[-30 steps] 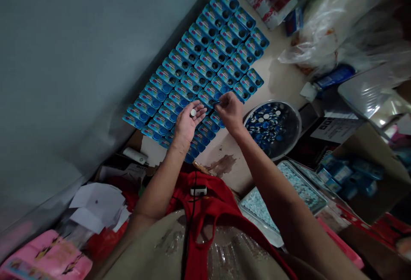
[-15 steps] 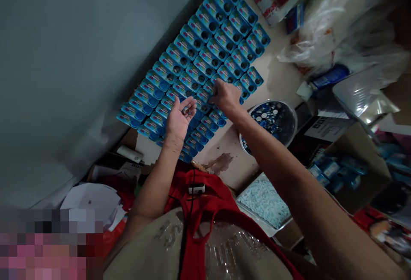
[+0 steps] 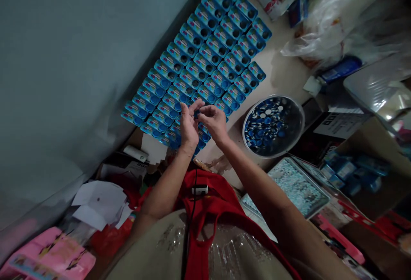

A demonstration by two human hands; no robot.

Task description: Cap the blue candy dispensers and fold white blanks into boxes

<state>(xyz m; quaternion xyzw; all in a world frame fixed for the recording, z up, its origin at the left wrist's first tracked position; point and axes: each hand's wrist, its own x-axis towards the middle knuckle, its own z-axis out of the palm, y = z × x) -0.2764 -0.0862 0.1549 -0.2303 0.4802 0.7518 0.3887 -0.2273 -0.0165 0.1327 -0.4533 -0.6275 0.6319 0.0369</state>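
Head view showed both forearms stretched forward, hands meeting over the lower rows of blue packs [image 3: 205,62]. The left hand [image 3: 189,126] lay palm up, fingers loosely spread; against them the right hand [image 3: 214,121] pinched a small blue piece [image 3: 197,116], blurred. The packs sat in slanting rows on a pale table [image 3: 272,72] beside a grey wall [image 3: 80,57], with a bowl [image 3: 296,132] of similar pieces to the right and a clear bag [image 3: 324,27] beyond.

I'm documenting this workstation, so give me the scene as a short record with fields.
Left hand: palm turned up, fingers extended
Right hand: fingertips by the left hand's fingers; grip unclear
Blue packs: slanting rows alongside the wall
Round bowl: right of the packs in view, holding small blue and white pieces
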